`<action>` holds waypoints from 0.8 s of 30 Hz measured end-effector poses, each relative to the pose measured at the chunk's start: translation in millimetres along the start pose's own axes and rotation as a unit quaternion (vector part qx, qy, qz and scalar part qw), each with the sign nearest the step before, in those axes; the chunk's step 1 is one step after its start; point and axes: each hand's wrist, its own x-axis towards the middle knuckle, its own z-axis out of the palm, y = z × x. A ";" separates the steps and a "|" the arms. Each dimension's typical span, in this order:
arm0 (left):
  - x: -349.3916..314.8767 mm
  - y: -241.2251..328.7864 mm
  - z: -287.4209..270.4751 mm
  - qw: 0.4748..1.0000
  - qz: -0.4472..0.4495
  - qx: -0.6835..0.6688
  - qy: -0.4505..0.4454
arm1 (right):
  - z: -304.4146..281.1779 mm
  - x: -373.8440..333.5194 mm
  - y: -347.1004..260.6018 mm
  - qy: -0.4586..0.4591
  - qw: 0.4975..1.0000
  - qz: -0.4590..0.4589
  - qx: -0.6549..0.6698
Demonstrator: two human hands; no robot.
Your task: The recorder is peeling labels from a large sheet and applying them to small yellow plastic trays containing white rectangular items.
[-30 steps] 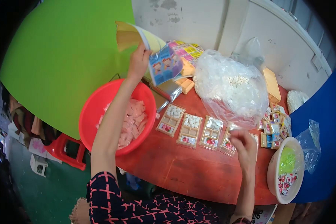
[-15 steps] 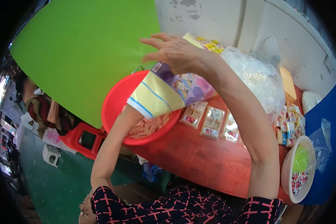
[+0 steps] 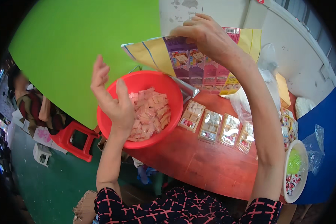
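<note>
— Fingers of the left hand (image 3: 117, 106) are spread, holding nothing, beside the red basin (image 3: 153, 78); those of the right hand (image 3: 203, 33) pinch the printed sheet (image 3: 209, 69) by its upper edge, above the table (image 3: 212, 171).

— Containers?

— Biggest, the basin, heaped with pink packets (image 3: 149, 115) (glossy ones). Next, an off-white bowl (image 3: 303, 175) with a green bag (image 3: 294, 161) and red-and-white sachets (image 3: 292, 182). Smallest, compartment trays (image 3: 191, 116) in a row, holding white pieces (image 3: 195, 108).

— Anything obscured?

— Sheet and right forearm (image 3: 265, 119) cover most of a clear plastic bag (image 3: 239, 104); the right thumb's grip is hard to make out.
</note>
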 end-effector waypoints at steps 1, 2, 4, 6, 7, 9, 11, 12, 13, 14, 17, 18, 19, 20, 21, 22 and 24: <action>9.6 8.8 1.1 0.996 0.059 0.061 -0.003 | 1.1 -2.6 -3.9 -0.012 1.000 0.006 0.008; 15.6 17.4 6.4 0.984 0.113 0.133 -0.035 | 2.0 -5.4 -8.2 -0.036 0.999 0.023 0.017; 23.8 29.7 25.2 0.945 0.153 0.270 -0.101 | 1.2 -9.9 -15.7 -0.018 0.999 0.009 0.043; 33.3 33.6 37.3 0.961 0.120 0.202 -0.148 | -5.8 -13.1 -18.1 -0.025 0.998 0.010 0.055; 34.1 35.3 42.1 0.962 0.069 0.178 -0.193 | -11.7 -16.0 -17.9 -0.035 0.998 0.016 0.056; 32.2 36.6 50.4 0.972 0.089 0.139 -0.168 | -20.0 -22.1 -17.9 -0.040 0.996 0.040 0.065; 29.6 35.4 56.4 0.975 0.062 0.114 -0.180 | -21.4 -26.9 -18.6 -0.036 0.993 0.068 0.089; 28.7 34.7 58.7 0.975 0.036 0.104 -0.195 | -20.7 -29.1 -18.7 -0.018 0.994 0.063 0.086; 28.9 33.5 60.0 0.973 0.008 0.097 -0.209 | -18.4 -30.5 -18.9 0.001 0.995 0.056 0.087; 29.4 32.8 61.4 0.971 -0.028 0.074 -0.226 | -16.0 -31.7 -18.7 0.018 0.995 0.053 0.087; 32.5 33.9 64.6 0.955 -0.124 0.005 -0.271 | -15.0 -38.1 -14.6 0.036 0.994 0.061 0.078; 34.5 34.4 66.3 0.948 -0.146 -0.023 -0.281 | -17.0 -39.7 -10.3 0.041 0.993 0.073 0.083; 35.6 35.2 68.1 0.941 -0.162 -0.059 -0.291 | -19.2 -42.5 -7.1 0.044 0.992 0.086 0.087; 36.1 36.0 69.7 0.934 -0.177 -0.066 -0.303 | -20.9 -45.1 -4.2 0.046 0.990 0.098 0.092; 35.9 36.5 71.0 0.928 -0.187 -0.081 -0.313 | -21.5 -46.9 -2.0 0.048 0.988 0.107 0.100; 36.1 36.4 73.7 0.925 -0.176 -0.114 -0.317 | -21.9 -48.9 -0.3 0.052 0.986 0.117 0.108; 38.8 32.7 83.1 0.911 -0.223 -0.155 -0.309 | -22.7 -53.4 1.8 0.056 0.986 0.128 0.089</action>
